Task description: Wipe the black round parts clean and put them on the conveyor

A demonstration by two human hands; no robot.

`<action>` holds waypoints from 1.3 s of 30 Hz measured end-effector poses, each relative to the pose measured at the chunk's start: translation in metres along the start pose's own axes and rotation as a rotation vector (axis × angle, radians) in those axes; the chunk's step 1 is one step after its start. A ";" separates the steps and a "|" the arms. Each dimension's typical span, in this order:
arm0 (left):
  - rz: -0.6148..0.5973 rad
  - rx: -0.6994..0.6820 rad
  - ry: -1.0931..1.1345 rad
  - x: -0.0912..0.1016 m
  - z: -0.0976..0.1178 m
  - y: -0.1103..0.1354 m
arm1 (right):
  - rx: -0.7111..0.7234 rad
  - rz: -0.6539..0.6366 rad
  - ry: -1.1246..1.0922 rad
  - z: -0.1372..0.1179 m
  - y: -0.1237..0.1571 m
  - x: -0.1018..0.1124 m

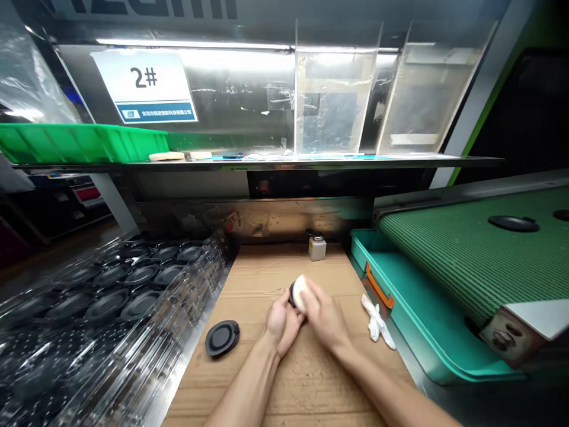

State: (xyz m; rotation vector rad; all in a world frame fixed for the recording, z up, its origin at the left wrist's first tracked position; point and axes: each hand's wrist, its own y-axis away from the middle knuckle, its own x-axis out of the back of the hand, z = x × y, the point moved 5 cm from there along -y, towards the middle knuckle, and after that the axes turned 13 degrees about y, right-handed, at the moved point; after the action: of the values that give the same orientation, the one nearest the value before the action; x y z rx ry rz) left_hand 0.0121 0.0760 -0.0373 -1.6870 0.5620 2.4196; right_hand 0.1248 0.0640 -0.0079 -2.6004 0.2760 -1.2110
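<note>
My left hand [281, 323] is closed around a small round black part [293, 293], held over the cardboard sheet [275, 379]. My right hand [324, 314] presses a white pad [300, 290] against that part, fingers curled over it. A second round black part [221, 338] lies flat on the cardboard, left of my left wrist. A crumpled white cloth [377, 320] lies to the right of my right hand.
Clear plastic trays [111, 308] holding several black discs fill the left. A small white bottle [317, 247] stands at the cardboard's far edge. A teal tray [400, 308] and a green conveyor belt [466, 255] carrying black parts [513, 223] lie right. A green bin [80, 142] rests on the shelf.
</note>
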 end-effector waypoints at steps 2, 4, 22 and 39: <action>-0.001 0.001 -0.007 0.001 0.001 -0.002 | 0.067 -0.053 -0.014 0.000 -0.004 -0.002; -0.009 -0.016 -0.019 0.001 0.003 -0.004 | -0.012 0.035 -0.041 0.010 -0.011 0.006; 0.000 -0.187 -0.152 -0.003 0.000 0.001 | -0.041 -0.375 -0.432 0.004 -0.005 -0.002; 0.048 -0.208 -0.150 -0.001 -0.001 0.000 | 0.180 -0.209 -0.236 -0.001 -0.012 0.014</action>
State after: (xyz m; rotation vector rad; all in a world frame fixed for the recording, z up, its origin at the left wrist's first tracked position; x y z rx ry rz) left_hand 0.0134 0.0759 -0.0364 -1.5604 0.3441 2.6924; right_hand 0.1339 0.0718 0.0067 -2.6270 -0.1473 -0.9254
